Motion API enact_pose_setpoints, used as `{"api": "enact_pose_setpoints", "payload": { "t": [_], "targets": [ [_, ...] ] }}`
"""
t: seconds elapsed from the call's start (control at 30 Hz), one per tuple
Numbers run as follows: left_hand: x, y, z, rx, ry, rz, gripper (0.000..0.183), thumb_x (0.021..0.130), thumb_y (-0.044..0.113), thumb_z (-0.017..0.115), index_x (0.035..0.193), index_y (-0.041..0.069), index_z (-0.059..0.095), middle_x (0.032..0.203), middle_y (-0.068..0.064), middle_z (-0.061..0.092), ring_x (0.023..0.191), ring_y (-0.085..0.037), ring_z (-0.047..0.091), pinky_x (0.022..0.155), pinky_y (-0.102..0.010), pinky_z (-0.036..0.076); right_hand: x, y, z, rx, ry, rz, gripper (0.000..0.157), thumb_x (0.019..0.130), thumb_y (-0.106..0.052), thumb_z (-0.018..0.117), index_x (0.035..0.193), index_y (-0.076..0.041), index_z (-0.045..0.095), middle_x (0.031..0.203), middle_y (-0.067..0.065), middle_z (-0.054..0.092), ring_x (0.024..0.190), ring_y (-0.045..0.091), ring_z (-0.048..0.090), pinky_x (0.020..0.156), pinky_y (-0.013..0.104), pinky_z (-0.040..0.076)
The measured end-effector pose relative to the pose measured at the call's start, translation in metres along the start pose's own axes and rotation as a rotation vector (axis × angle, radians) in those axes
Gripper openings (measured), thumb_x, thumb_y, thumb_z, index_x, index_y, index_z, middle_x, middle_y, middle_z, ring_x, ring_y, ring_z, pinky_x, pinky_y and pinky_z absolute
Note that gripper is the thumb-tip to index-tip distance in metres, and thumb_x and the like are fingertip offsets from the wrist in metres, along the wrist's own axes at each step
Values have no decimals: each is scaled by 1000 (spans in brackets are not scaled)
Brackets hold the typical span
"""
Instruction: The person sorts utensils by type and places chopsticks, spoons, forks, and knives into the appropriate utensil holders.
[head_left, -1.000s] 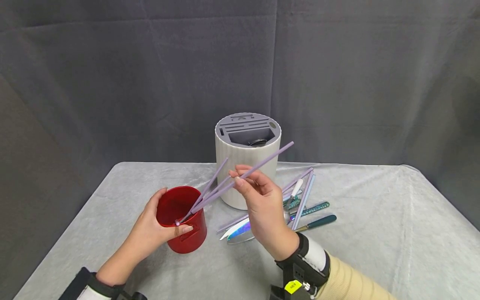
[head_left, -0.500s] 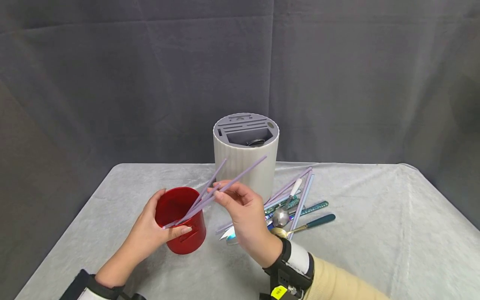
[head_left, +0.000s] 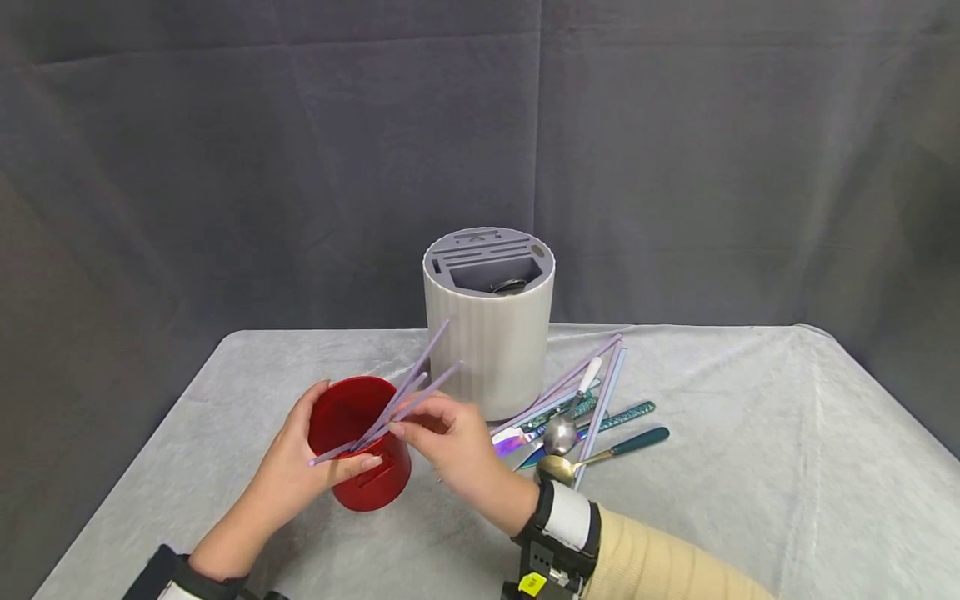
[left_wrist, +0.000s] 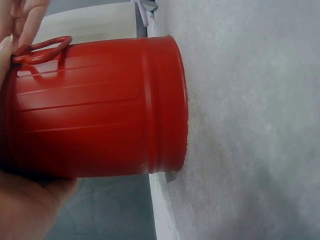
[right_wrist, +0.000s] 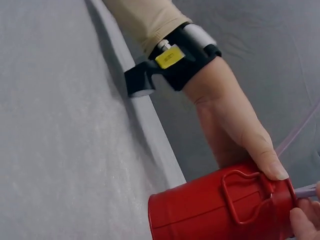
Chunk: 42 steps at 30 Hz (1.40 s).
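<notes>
My left hand point(head_left: 288, 458) grips a red handled cup point(head_left: 371, 483) by its rim, thumb across the near side. The cup tilts slightly and several lilac chopsticks point(head_left: 431, 352) lean out of it to the right. My right hand point(head_left: 461, 454) pinches one lilac chopstick point(head_left: 444, 380) between thumb and fingers at the rim; its other end crosses over my left thumb. In the left wrist view the cup's side point(left_wrist: 100, 105) fills the middle. The right wrist view shows the cup's wire handle point(right_wrist: 227, 192) under my left thumb. Inside the cup little can be seen.
A ribbed white knife block point(head_left: 487, 342) with a grey slotted top stands behind my hands. Right of it lie more chopsticks point(head_left: 603, 400), a silver spoon point(head_left: 560, 435), a gold spoon point(head_left: 553, 468) and iridescent knives point(head_left: 510, 443). Grey cloth hangs behind the table.
My right hand has moved down and left to the cup, bringing the chopstick with it and baring more of the cutlery pile. My left hand and the cup stay nearly still.
</notes>
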<state>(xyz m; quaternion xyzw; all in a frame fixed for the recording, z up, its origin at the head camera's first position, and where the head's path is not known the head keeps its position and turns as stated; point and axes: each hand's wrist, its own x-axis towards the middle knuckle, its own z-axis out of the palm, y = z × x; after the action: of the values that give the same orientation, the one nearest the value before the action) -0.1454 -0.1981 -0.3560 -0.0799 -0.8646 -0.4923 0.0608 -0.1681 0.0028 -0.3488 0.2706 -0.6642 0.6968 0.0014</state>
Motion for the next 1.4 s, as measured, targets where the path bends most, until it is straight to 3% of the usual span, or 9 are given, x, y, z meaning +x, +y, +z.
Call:
{"api": "enact_pose_setpoints", "payload": {
  "t": [0.23, 0.43, 0.63, 0.83, 0.97, 1.2, 1.4],
  "targets": [
    [-3, -3, 1, 5, 11, 0, 99, 69, 28, 79, 141, 6, 14, 130, -14, 39, 114, -31, 38, 80, -47, 48, -6, 2, -9, -31, -36, -29, 20, 82, -6, 65, 101, 0, 64, 100, 15, 61, 90, 20, 58, 79, 31, 50],
    [-5, -2, 2, -8, 8, -32, 100, 67, 30, 79, 141, 7, 16, 129, -13, 38, 114, -32, 37, 76, -46, 50, -19, 7, -47, -90, -38, -14, 19, 81, -3, 64, 100, 2, 63, 98, 19, 60, 89, 21, 60, 79, 30, 50],
    [-5, -2, 1, -17, -1, -30, 100, 67, 30, 79, 141, 9, 15, 130, -13, 37, 114, -32, 37, 74, -45, 51, -30, 13, -110, -355, -1, -87, 8, 81, -1, 64, 89, 0, 65, 93, 12, 63, 84, 19, 59, 71, 27, 51],
    [-2, -1, 2, -23, -8, -20, 100, 68, 30, 79, 141, 9, 15, 131, -13, 36, 114, -33, 37, 73, -44, 52, -33, 20, -180, -784, -106, -205, 16, 76, 8, 64, 85, -5, 64, 88, 3, 61, 79, 14, 58, 68, 30, 51],
    [-1, -1, 1, -15, -5, -16, 101, 67, 29, 79, 141, 8, 15, 130, -14, 37, 114, -33, 36, 73, -45, 51, -35, 28, -211, -992, -180, -236, 19, 73, 10, 66, 85, -5, 64, 85, 0, 59, 78, 14, 57, 68, 33, 50],
    [-1, 2, 0, -12, 1, -9, 99, 69, 29, 78, 141, 8, 14, 130, -14, 37, 114, -33, 37, 75, -45, 51, -41, 36, -235, -1080, -197, -276, 19, 71, 11, 65, 84, -3, 63, 86, 3, 59, 81, 18, 57, 69, 34, 50],
    [-2, 2, 0, -17, -2, -13, 99, 69, 27, 78, 142, 9, 14, 131, -14, 37, 115, -32, 37, 75, -45, 51, -44, 37, -241, -1102, -197, -218, 18, 72, 10, 66, 85, -3, 63, 87, 3, 58, 81, 18, 56, 69, 35, 50]
  ]
}}
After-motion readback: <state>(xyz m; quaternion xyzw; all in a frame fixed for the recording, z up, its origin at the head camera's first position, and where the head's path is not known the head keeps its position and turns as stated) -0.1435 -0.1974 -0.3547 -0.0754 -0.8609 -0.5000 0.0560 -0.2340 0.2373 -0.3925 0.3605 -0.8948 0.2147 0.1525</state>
